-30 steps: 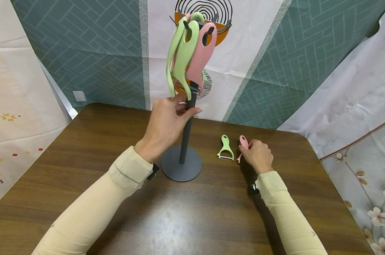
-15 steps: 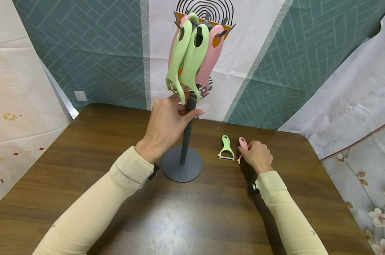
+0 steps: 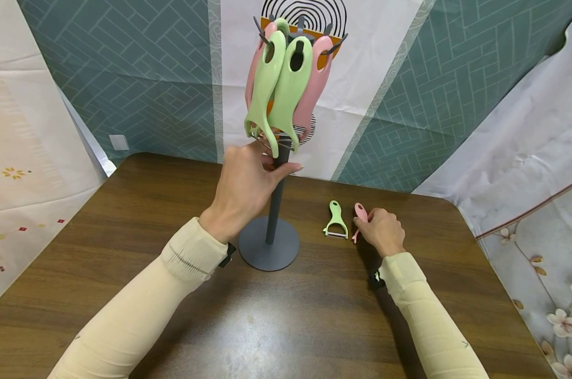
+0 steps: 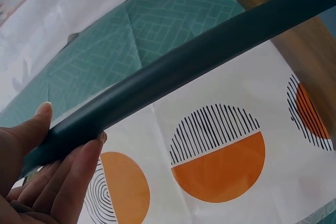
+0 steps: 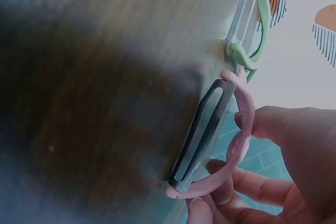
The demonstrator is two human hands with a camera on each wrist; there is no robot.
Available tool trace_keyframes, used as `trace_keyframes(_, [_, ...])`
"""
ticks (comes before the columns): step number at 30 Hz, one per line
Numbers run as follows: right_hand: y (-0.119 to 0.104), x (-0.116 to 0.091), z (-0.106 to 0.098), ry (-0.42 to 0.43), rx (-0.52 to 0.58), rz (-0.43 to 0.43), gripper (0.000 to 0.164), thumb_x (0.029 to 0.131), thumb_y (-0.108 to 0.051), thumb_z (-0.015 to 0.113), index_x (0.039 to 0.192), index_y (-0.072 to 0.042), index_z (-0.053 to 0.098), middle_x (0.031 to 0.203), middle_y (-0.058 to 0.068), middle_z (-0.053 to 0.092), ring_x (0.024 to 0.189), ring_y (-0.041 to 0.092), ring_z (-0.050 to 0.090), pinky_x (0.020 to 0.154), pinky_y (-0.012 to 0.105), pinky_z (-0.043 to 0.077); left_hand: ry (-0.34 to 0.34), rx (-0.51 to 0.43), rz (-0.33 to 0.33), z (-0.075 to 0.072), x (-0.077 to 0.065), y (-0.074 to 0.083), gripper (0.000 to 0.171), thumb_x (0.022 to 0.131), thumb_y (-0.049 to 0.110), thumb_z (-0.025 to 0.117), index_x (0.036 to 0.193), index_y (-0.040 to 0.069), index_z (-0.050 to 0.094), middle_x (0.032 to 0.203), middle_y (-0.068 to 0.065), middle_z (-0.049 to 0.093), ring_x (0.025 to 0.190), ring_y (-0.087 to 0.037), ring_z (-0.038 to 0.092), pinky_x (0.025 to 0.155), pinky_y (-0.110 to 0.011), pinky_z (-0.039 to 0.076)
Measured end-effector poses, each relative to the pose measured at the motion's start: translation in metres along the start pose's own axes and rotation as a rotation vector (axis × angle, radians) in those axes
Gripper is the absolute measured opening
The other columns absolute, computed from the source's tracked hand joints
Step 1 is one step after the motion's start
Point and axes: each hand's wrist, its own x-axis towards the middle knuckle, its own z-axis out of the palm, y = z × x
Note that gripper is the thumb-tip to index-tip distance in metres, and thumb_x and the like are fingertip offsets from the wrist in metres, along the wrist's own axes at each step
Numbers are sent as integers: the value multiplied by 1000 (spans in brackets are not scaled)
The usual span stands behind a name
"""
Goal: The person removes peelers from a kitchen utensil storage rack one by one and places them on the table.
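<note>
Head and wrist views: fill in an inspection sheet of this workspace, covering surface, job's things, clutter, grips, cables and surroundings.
Surface: brown wood-grain table, with a patch of glare.
Job's things: a dark stand on the table, green and pink peelers hung from its top; a loose green peeler to its right, and a loose pink peeler beyond that.
Clutter: nothing seen.
Grips: left grip holds the stand under the hung peelers; right grip pinches the loose pink peeler. Whether that peeler is lifted is hard to tell.
Cables: nothing seen.
Surroundings: teal-and-white patterned cloth behind the table; floral cloth on the right.
</note>
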Motion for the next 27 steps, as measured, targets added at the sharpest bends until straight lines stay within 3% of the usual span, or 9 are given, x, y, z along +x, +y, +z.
trace_keyframes(6, [-1, 1, 0, -5, -9, 0, 41, 94, -45, 61, 96, -5, 69, 86, 14, 66, 73, 29, 58, 55, 38, 43, 51, 42, 54, 2, -1, -2, 31, 78, 29, 90, 90, 4, 76, 78, -8, 78, 68, -15, 74, 58, -30, 53])
trace_keyframes(11, [-2, 2, 1, 2, -13, -1, 39, 93, -44, 61, 93, -6, 69, 85, 13, 67, 73, 29, 58, 55, 38, 43, 81, 45, 64, 0, -2, -2, 30, 77, 30, 91, 77, 4, 75, 64, -5, 74, 55, -13, 65, 51, -28, 42])
trace_keyframes(16, [-2, 2, 3, 3, -22, 6, 38, 93, -44, 61, 91, -7, 69, 85, 14, 66, 72, 29, 58, 55, 39, 44, 89, 35, 83, 0, -2, -3, 30, 77, 29, 91, 77, 4, 75, 63, -5, 73, 57, -13, 66, 52, -26, 42])
trace_keyframes(22, [-2, 2, 5, -7, -16, -1, 38, 93, -44, 61, 93, -7, 69, 86, 14, 67, 72, 29, 58, 54, 38, 43, 30, 6, 90, -1, -5, -5, 28, 84, 27, 86, 84, 4, 71, 65, -5, 69, 58, -14, 57, 54, -26, 41])
trace_keyframes(27, [-2, 2, 5, -5, -12, -6, 39, 93, -44, 62, 95, -6, 68, 88, 15, 68, 73, 30, 59, 55, 38, 44, -38, -23, 80, -3, -8, -6, 30, 89, 24, 81, 102, 2, 67, 81, -7, 75, 65, -15, 64, 60, -29, 51])
